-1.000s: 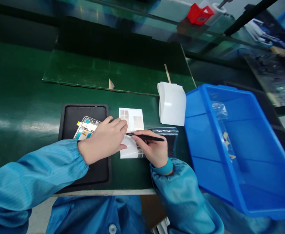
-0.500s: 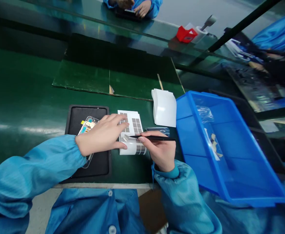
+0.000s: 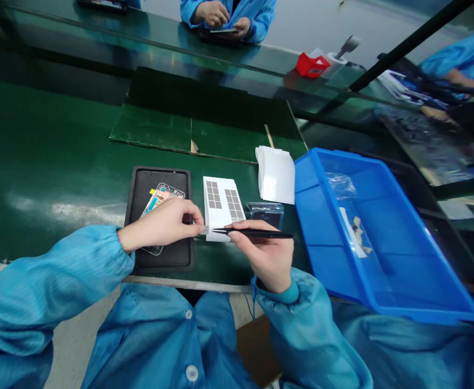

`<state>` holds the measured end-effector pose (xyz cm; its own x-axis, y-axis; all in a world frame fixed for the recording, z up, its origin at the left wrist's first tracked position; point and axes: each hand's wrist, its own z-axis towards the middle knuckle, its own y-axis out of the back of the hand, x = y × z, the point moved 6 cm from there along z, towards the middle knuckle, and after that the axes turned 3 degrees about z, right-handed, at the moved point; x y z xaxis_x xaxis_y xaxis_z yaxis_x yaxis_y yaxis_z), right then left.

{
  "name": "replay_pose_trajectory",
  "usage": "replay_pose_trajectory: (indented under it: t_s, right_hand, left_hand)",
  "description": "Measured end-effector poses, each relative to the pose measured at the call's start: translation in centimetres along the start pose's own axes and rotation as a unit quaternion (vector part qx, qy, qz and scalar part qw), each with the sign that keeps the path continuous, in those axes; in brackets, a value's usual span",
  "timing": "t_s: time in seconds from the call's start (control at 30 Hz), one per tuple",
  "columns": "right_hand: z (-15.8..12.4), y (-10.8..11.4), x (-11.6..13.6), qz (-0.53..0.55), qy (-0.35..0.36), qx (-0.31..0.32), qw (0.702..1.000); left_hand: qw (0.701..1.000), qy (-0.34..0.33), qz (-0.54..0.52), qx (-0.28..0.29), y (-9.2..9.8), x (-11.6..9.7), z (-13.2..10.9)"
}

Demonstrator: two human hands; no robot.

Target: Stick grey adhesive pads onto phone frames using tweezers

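Note:
My left hand (image 3: 161,224) is closed in a pinch, thumb and forefinger on a small greyish sticker (image 3: 205,229) at the left edge of a white sheet. Black tweezers (image 3: 263,233) lie in the grip of my right hand (image 3: 272,258), their tips pointing left, close to that sticker. Whether the tips touch it, I cannot tell. Blocks of grey square stickers cover parts of the white sticker sheet (image 3: 219,217). Under my left hand, partly hidden, an opened phone body (image 3: 164,193) with a yellow tab rests tilted in a black tray (image 3: 183,258).
White sheets (image 3: 277,175) are stacked behind my right hand, near a dark item in clear film (image 3: 275,214). A blue bin (image 3: 334,270) with plastic scraps stands at right. Green boards (image 3: 151,127) lie farther back. Across the bench, a co-worker's hands (image 3: 216,15) hold a flat device.
My left fingers have closed from spread over the sheet to a pinch on the small sticker, which was at the tweezer tips. The camera view has shifted slightly.

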<state>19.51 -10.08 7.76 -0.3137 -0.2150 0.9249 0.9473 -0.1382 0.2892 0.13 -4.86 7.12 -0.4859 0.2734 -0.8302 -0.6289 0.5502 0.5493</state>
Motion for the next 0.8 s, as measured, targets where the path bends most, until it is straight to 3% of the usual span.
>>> replay_pose_trajectory:
  t_s: [0.37, 0.5, 0.6, 0.67, 0.8]
  right_hand:
    - [-0.4, -1.2, 0.4, -0.014, 0.005, -0.017, 1.000]
    - [-0.5, -1.0, 0.0, -0.018, 0.009, -0.051, 0.998]
    - [-0.4, -0.9, -0.4, -0.007, -0.002, -0.070, 0.998]
    - [-0.1, -1.3, -0.6, 0.003, -0.018, -0.067, 0.998]
    - [0.5, -3.6, -1.1, 0.071, -0.064, -0.033, 0.995]
  left_hand:
    - [0.999, 0.004, -0.046, -0.010, 0.1, 0.0, -0.6]
    - [0.998, 0.022, -0.032, -0.050, 1.6, 1.5, -1.3]
    - [0.986, 0.046, 0.102, -0.125, 4.3, 3.4, -2.3]
    - [0.958, 0.045, 0.233, -0.162, 5.8, 4.4, -2.7]
    - [0.917, -0.001, 0.380, -0.121, 5.7, 5.7, -1.3]
